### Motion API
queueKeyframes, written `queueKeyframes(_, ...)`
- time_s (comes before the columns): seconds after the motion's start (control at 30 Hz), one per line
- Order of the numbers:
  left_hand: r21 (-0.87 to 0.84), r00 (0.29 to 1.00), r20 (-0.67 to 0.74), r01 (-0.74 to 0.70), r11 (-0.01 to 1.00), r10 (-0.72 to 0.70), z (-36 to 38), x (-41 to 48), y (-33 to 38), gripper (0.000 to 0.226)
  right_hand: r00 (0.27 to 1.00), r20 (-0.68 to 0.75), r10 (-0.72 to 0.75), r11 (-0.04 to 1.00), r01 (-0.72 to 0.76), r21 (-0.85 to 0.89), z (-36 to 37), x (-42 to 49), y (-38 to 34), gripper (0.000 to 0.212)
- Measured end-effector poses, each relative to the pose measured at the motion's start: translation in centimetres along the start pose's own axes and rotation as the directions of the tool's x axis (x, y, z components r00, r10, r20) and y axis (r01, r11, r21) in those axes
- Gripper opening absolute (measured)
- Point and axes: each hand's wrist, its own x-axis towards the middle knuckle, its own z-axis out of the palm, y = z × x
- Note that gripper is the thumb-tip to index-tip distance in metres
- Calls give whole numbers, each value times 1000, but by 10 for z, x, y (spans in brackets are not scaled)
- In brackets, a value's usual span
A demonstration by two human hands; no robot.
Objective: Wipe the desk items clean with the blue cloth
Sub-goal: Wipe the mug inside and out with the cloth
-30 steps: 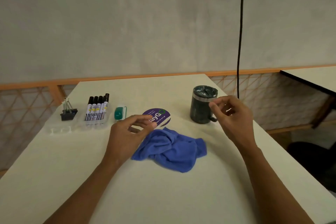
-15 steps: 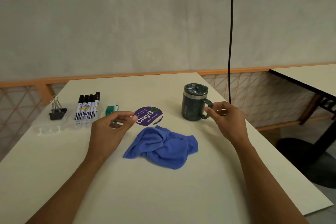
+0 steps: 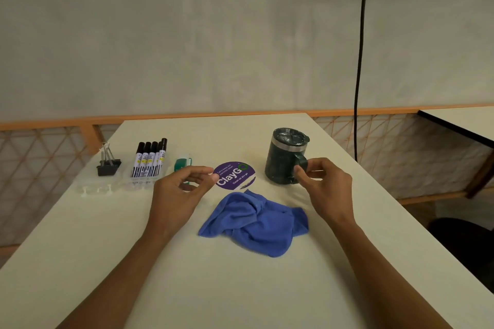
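A crumpled blue cloth (image 3: 256, 222) lies on the white desk (image 3: 240, 288) between my two hands. Behind it is a round purple "ClayGo" disc (image 3: 235, 176). A dark green lidded mug (image 3: 280, 160) stands to the right of the disc. My right hand (image 3: 328, 189) pinches the mug's handle with thumb and fingers. My left hand (image 3: 181, 192) hovers left of the disc with fingers loosely curled and holds nothing; its thumb tip is at the disc's left edge.
Several black markers (image 3: 151, 159) and black binder clips (image 3: 108, 165) lie in a clear tray (image 3: 99, 187) at the back left. A small green-and-white item (image 3: 183, 161) sits beside them. A black cable (image 3: 359, 61) hangs behind the desk, and a second table (image 3: 465, 120) stands at the right.
My right hand has come down from beside the mug's rim to its handle. My left hand has drawn back left off the purple disc. The cloth has not moved.
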Motion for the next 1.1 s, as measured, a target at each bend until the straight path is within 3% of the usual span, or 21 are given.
queueKeyframes(0.13,-7,1000,12,10,1000,-10,-3,1,0,21,998,56,-39,999,37,25,3,-1,-7,19)
queueKeyframes(0.3,-34,1000,21,10,999,-9,-10,5,4,34,983,171,-61,984,31,175,-4,0,-19,18)
queueKeyframes(0.5,-7,978,206,-42,999,43,-25,11,5,85,933,352,-74,909,-82,408,-11,-1,-43,28)
queueKeyframes(0.73,274,911,303,-365,890,281,-34,15,18,128,874,473,-116,921,-84,381,-6,5,-61,19)
queueKeyframes(1.1,359,852,400,-484,798,337,-48,15,17,127,776,614,-143,917,-130,378,10,11,-76,20)
